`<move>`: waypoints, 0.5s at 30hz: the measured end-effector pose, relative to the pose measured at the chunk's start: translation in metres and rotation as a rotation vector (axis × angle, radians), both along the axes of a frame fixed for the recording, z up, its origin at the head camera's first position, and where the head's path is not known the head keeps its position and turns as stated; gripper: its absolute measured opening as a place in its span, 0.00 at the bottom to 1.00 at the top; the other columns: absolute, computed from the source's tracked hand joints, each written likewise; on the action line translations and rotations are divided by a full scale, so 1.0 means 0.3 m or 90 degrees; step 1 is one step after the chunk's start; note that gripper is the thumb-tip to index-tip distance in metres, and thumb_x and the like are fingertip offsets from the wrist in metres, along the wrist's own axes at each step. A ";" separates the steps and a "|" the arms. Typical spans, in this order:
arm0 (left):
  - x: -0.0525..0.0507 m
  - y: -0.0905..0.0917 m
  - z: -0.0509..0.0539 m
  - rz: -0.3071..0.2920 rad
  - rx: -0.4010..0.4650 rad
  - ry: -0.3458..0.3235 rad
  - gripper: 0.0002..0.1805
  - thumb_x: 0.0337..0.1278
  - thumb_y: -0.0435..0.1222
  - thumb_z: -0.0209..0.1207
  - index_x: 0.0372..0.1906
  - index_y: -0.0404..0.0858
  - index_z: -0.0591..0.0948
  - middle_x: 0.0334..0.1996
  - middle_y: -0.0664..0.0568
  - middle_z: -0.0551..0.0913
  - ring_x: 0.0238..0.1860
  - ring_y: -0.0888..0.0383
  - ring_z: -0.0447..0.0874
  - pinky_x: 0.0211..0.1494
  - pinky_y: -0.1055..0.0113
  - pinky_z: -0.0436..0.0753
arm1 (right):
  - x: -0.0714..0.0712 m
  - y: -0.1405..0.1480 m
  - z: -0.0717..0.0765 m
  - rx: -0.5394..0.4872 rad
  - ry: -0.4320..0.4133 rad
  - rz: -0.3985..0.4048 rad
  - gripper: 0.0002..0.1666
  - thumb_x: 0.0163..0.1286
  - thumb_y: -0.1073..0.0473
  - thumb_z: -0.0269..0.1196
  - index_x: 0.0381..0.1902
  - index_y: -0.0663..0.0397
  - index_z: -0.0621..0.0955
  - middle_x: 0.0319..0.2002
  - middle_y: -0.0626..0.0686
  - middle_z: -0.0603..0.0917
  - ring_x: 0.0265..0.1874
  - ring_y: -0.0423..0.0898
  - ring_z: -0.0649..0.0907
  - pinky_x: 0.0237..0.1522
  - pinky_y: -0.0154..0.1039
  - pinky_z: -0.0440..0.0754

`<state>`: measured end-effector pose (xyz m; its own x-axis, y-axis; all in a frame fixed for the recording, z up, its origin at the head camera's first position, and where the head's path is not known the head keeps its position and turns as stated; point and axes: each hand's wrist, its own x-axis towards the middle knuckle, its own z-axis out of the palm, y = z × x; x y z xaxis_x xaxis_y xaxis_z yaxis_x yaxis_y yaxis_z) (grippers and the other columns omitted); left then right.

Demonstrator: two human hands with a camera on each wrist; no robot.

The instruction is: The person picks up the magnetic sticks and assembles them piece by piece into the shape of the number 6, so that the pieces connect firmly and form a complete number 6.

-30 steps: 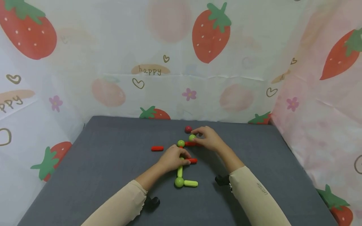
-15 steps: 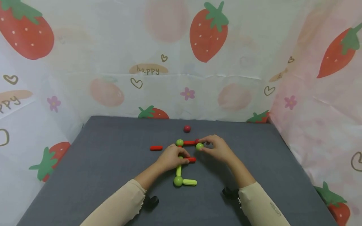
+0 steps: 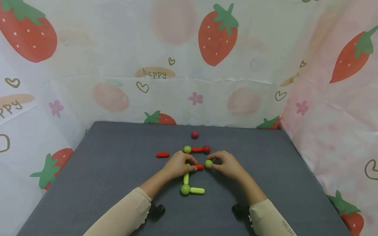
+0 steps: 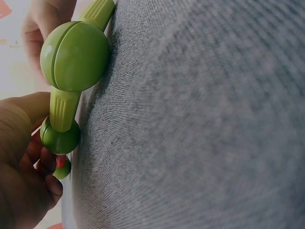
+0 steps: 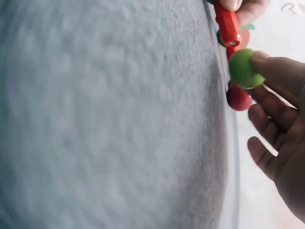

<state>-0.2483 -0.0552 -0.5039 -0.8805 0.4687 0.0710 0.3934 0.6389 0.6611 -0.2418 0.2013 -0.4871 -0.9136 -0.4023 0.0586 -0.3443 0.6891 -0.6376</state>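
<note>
My left hand (image 3: 178, 165) pinches a red rod (image 3: 199, 167) that points right from the middle green ball (image 4: 59, 138) of a ball-and-rod build lying on the table. Between thumb and fingers of my right hand (image 3: 226, 164) is a loose green ball (image 3: 208, 163), close to that rod's free end; a small gap shows between them in the head view. Behind, another red rod (image 3: 197, 149) links a green ball (image 3: 187, 149) to a dark red ball (image 3: 206, 149). At the front, a larger green ball (image 3: 185, 189) carries a light green rod (image 3: 197, 190).
A loose red rod (image 3: 162, 154) lies left of the build. One dark red ball (image 3: 194, 134) sits alone near the back edge of the grey table (image 3: 124, 141). A strawberry-print cloth (image 3: 118, 49) hangs behind and at both sides.
My right hand has come from the back green ball's rod toward the front and right, bringing the green ball beside the middle red rod's end. The left hand stays in place.
</note>
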 end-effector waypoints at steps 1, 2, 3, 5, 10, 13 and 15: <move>-0.001 0.000 -0.002 -0.001 0.001 -0.002 0.06 0.60 0.45 0.72 0.41 0.54 0.90 0.36 0.67 0.88 0.40 0.63 0.77 0.44 0.65 0.77 | 0.002 -0.001 -0.005 -0.002 -0.004 0.002 0.20 0.67 0.52 0.72 0.56 0.48 0.87 0.52 0.46 0.86 0.52 0.47 0.81 0.57 0.53 0.78; -0.001 0.000 -0.003 -0.001 0.001 -0.004 0.06 0.60 0.45 0.72 0.41 0.54 0.90 0.36 0.67 0.88 0.40 0.63 0.77 0.44 0.65 0.77 | 0.005 -0.003 -0.008 -0.006 -0.010 0.003 0.20 0.67 0.52 0.72 0.55 0.48 0.87 0.52 0.46 0.86 0.53 0.48 0.81 0.58 0.53 0.78; -0.001 0.000 -0.004 -0.001 0.002 -0.005 0.06 0.60 0.45 0.72 0.42 0.53 0.90 0.36 0.67 0.88 0.40 0.63 0.77 0.44 0.65 0.77 | 0.006 -0.004 -0.011 -0.008 -0.015 0.004 0.20 0.67 0.52 0.73 0.55 0.48 0.87 0.52 0.46 0.86 0.53 0.48 0.81 0.59 0.54 0.78; 0.000 0.000 -0.004 0.001 0.001 -0.007 0.06 0.61 0.45 0.71 0.42 0.53 0.90 0.36 0.67 0.87 0.40 0.62 0.76 0.45 0.65 0.76 | 0.008 -0.008 -0.014 -0.011 -0.023 0.003 0.19 0.66 0.51 0.73 0.54 0.47 0.88 0.51 0.45 0.87 0.54 0.48 0.81 0.60 0.54 0.77; 0.005 0.003 0.002 0.004 0.000 -0.003 0.06 0.61 0.45 0.71 0.41 0.53 0.90 0.36 0.67 0.87 0.42 0.61 0.73 0.46 0.63 0.75 | 0.010 -0.014 -0.012 -0.010 -0.035 0.000 0.18 0.67 0.52 0.73 0.53 0.47 0.88 0.51 0.45 0.87 0.55 0.49 0.81 0.60 0.55 0.77; 0.006 0.005 0.005 0.008 -0.005 -0.002 0.06 0.61 0.45 0.71 0.41 0.53 0.90 0.35 0.67 0.87 0.42 0.61 0.73 0.46 0.63 0.74 | 0.011 -0.016 -0.010 -0.009 -0.039 -0.002 0.18 0.67 0.52 0.73 0.53 0.47 0.88 0.51 0.45 0.86 0.54 0.48 0.81 0.59 0.53 0.78; 0.006 0.005 0.005 0.011 -0.010 -0.003 0.06 0.60 0.45 0.71 0.41 0.53 0.90 0.35 0.67 0.87 0.41 0.61 0.73 0.46 0.63 0.74 | 0.011 -0.017 -0.011 -0.014 -0.047 -0.004 0.18 0.67 0.53 0.73 0.53 0.47 0.88 0.51 0.45 0.86 0.54 0.47 0.81 0.59 0.53 0.78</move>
